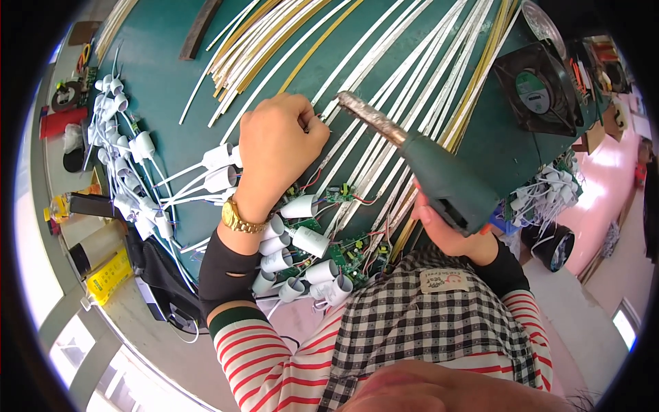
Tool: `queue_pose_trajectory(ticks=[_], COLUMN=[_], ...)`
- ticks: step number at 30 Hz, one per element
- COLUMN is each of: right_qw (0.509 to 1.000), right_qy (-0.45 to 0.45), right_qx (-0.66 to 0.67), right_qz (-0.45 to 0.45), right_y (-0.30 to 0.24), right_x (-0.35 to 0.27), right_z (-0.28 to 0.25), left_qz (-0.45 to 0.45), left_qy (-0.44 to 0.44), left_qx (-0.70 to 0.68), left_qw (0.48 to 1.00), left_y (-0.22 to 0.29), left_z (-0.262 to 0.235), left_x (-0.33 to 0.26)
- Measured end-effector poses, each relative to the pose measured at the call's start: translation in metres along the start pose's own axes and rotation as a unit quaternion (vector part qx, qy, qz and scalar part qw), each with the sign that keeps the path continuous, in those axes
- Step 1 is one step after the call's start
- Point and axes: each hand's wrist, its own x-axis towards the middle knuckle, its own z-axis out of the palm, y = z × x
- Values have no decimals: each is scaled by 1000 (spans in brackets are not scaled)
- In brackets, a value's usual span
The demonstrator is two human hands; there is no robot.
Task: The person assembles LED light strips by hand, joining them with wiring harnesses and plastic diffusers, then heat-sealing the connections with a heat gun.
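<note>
My right hand [445, 223] grips a dark green heat gun [446, 178] by its body. The gun's worn metal barrel [374, 120] points up and left, its tip close to my left fingers but apart from them. My left hand [285, 134] is closed, thumb and forefinger pinched together at the near end of the long white strips [391, 113]. What lies in the pinch is mostly hidden. Below that hand, thin wires run to green circuit boards [340, 193], with white plastic cups [309, 242] lying among them. More white cups [221, 180] with white leads sit left of my wrist.
White and yellow strips [264, 41] are bundled on the green table mat [161, 41]. A dark bar [200, 29] lies at the far left. Wired white cups [123, 154] heap along the left edge. A black fan [539, 89] stands at right, above another heap of white parts [549, 189].
</note>
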Motion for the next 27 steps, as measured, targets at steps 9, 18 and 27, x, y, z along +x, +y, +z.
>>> queue_pose_trajectory(ticks=[9, 18, 27], right_qw=[953, 948, 884], right_qy=[93, 108, 144], right_qx=[278, 299, 432], right_qz=[71, 20, 109], right_y=[-2, 5, -3], right_x=[-3, -10, -5], right_z=[5, 3, 5], left_qz=[4, 12, 8], left_qy=[-3, -6, -11], left_qx=[6, 23, 9], left_qw=[1000, 1000, 1000], left_y=[-2, -1, 0], left_z=[1, -1, -2], left_x=[-3, 0, -1])
